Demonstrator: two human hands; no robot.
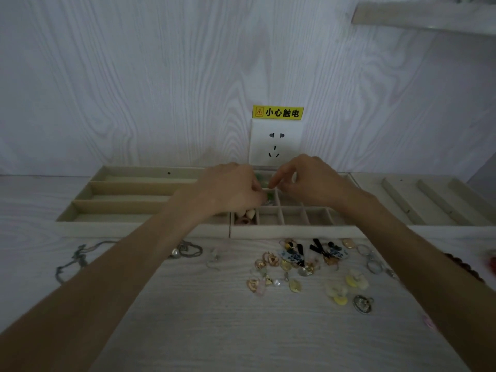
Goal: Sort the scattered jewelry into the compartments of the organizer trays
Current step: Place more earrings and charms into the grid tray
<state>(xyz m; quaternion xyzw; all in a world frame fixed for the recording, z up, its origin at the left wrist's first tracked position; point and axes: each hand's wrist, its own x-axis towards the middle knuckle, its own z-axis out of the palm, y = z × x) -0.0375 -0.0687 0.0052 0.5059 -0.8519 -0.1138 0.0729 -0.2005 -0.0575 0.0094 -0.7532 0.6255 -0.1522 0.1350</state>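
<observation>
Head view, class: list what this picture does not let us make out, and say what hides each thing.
- Small green piece between the left hand and right hand: fingers cover it, type unclear.
- Middle tray back compartments: behind both hands.
- Red beads: blurred, cut by the right edge.
- Grey chain: partly under the left forearm.

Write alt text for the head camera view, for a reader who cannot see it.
Two bare hands, left hand and right hand, meet over the small-compartment organizer tray, fingers curled around small green pieces. Shell-like pieces lie in a front compartment. Earrings and pendants and a chain necklace lie scattered on the pale wood-grain table.
</observation>
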